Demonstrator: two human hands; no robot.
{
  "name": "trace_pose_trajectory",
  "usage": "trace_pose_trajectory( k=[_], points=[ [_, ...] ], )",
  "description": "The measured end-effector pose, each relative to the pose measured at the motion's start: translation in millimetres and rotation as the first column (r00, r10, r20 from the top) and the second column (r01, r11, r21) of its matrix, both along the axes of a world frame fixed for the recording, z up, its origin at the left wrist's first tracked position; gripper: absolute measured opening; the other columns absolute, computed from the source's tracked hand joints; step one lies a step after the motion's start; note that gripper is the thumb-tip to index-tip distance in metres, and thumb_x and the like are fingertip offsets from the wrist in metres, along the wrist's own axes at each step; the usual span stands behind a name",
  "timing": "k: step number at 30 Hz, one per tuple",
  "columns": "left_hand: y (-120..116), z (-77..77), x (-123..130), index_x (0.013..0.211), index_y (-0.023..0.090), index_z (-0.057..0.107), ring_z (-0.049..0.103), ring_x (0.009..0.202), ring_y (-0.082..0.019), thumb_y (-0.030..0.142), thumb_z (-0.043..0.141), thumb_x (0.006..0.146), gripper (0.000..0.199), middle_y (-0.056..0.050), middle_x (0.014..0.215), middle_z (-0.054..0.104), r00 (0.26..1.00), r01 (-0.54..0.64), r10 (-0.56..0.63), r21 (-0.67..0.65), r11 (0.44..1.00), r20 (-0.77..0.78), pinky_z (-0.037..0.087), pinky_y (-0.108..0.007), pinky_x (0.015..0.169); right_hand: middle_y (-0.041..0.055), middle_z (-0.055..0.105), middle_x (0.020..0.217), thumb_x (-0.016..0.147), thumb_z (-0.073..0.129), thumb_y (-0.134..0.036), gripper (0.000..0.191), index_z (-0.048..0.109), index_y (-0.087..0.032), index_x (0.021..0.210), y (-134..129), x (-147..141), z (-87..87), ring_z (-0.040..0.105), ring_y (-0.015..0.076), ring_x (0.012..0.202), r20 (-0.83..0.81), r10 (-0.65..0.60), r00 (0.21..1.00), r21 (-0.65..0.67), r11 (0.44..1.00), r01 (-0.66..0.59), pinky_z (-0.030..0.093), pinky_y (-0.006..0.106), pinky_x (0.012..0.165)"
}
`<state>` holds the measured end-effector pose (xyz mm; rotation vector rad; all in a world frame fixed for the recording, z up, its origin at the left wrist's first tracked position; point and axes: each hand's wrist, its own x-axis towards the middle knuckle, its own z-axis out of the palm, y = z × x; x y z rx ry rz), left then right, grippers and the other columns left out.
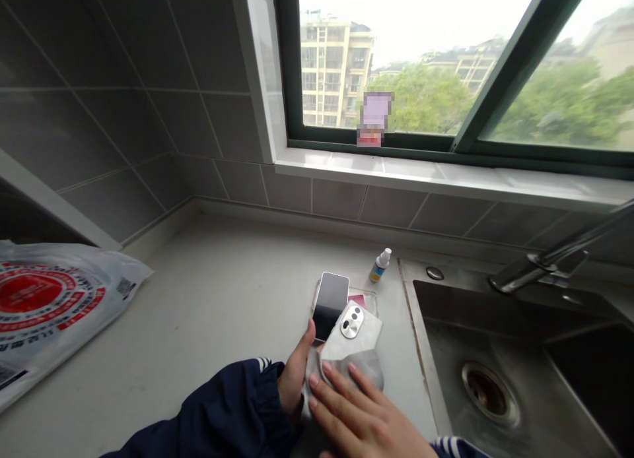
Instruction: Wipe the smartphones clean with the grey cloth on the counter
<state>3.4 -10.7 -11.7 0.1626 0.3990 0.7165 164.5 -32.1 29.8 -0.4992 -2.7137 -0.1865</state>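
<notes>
Left hand point(296, 372) is grasping a white phone point(352, 336), thumb along its edge, with a grey cloth point(354, 369) wrapped under its lower end. Right hand point(359, 415) is lying open, fingers spread on the cloth. Both are sitting over the pale counter point(222, 299), just beside a dark-screened phone point(329, 306) on a clear plastic tray point(369, 301). A small spray bottle point(380, 265) is standing behind. Steel sink point(475, 379) and faucet point(545, 266) are right, red-printed plastic bag point(49, 313) left, tiled wall point(123, 115) and window point(396, 62) ahead.
</notes>
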Motion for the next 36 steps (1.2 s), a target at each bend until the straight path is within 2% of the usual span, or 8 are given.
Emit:
trace_pose_trajectory(
  k=[8, 13, 17, 19, 22, 26, 31, 36],
  points=[
    [0, 7.6, 1, 0.116, 0.000, 0.059, 0.055, 0.059, -0.014, 0.076, 0.035, 0.080, 0.087, -0.008, 0.069, 0.062, 0.995, -0.048, 0.051, -0.039, 0.998, 0.090, 0.038, -0.024, 0.059, -0.0032, 0.062, 0.129, 0.098, 0.047, -0.020, 0.021, 0.068, -0.021, 0.101, -2, 2, -1.7, 0.057, 0.0226, 0.121, -0.027, 0.059, 0.998, -0.075, 0.995, -0.061, 0.047, 0.037, 0.104],
    [-2, 17.5, 5, 0.113, -0.003, 0.059, 0.046, 0.052, -0.011, 0.079, 0.036, 0.078, 0.091, -0.006, 0.062, 0.056, 0.991, -0.058, 0.061, -0.031, 0.998, 0.117, 0.032, -0.022, 0.051, -0.0008, 0.072, 0.110, 0.101, 0.040, -0.017, 0.028, 0.066, -0.018, 0.093, 0, 0, 1.2, 0.063, 0.0176, 0.111, -0.278, 0.027, 0.960, -0.178, 0.981, -0.080, 0.043, 0.030, 0.107],
    [-3, 23.1, 9, 0.127, 0.003, 0.052, 0.056, 0.065, -0.017, 0.076, 0.035, 0.080, 0.088, -0.013, 0.080, 0.064, 0.987, -0.123, 0.119, 0.028, 0.992, 0.112, 0.041, -0.028, 0.065, 0.0062, 0.070, 0.084, 0.102, 0.034, -0.021, 0.029, 0.063, -0.017, 0.101, -4, 2, 12.5, 0.068, 0.0174, 0.081, -0.262, -0.071, 0.963, -0.327, 0.945, -0.020, 0.056, 0.026, 0.075],
    [-3, 18.7, 8, 0.131, 0.004, 0.050, 0.061, 0.075, -0.022, 0.075, 0.034, 0.082, 0.087, -0.015, 0.088, 0.066, 0.986, -0.134, 0.127, 0.056, 0.989, 0.111, 0.044, -0.034, 0.076, 0.0071, 0.067, 0.080, 0.102, 0.030, -0.025, 0.030, 0.058, -0.018, 0.110, -7, 5, 14.0, 0.066, 0.0177, 0.067, -0.210, -0.225, 0.951, -0.412, 0.903, 0.122, 0.053, 0.026, 0.057],
    [-2, 4.4, 4, 0.128, 0.003, 0.053, 0.064, 0.085, -0.026, 0.072, 0.030, 0.085, 0.084, -0.019, 0.097, 0.067, 0.993, -0.102, 0.090, 0.152, 0.983, 0.082, 0.046, -0.039, 0.080, 0.0057, 0.069, 0.085, 0.098, 0.033, -0.024, 0.032, 0.049, -0.020, 0.125, -9, 9, 12.3, 0.067, 0.0183, 0.063, -0.163, -0.363, 0.917, -0.503, 0.831, 0.239, 0.050, 0.027, 0.056],
    [-4, -13.1, 1, 0.120, 0.003, 0.058, 0.066, 0.074, -0.026, 0.064, 0.023, 0.090, 0.077, -0.018, 0.091, 0.068, 1.000, -0.013, 0.009, 0.192, 0.981, 0.022, 0.052, -0.037, 0.060, 0.0008, 0.069, 0.076, 0.096, 0.043, -0.032, 0.016, 0.055, -0.022, 0.097, -4, 12, 14.8, 0.066, 0.0151, 0.061, -0.065, -0.501, 0.863, -0.668, 0.664, 0.335, 0.047, 0.024, 0.058],
    [-7, -20.4, 0, 0.106, 0.000, 0.065, 0.065, 0.068, -0.023, 0.067, 0.026, 0.088, 0.080, -0.016, 0.081, 0.065, 0.995, 0.074, -0.060, 0.189, 0.979, -0.078, 0.055, -0.037, 0.054, 0.0017, 0.065, 0.071, 0.096, 0.041, -0.049, 0.037, 0.056, -0.022, 0.077, 10, 17, 16.2, 0.062, 0.0168, 0.067, 0.044, -0.591, 0.806, -0.761, 0.503, 0.410, 0.043, 0.025, 0.061],
    [-5, -17.3, -3, 0.133, 0.030, 0.048, 0.066, 0.078, -0.020, 0.042, 0.062, 0.082, 0.054, -0.009, 0.116, 0.060, 0.994, 0.058, -0.019, 0.367, 0.928, -0.111, 0.057, -0.037, 0.060, 0.0010, 0.066, 0.069, 0.094, 0.044, -0.055, 0.042, 0.061, -0.020, 0.076, 18, 19, 10.1, 0.059, 0.0153, 0.062, 0.040, -0.622, 0.782, -0.853, 0.386, 0.351, 0.040, 0.024, 0.058]
  ],
)
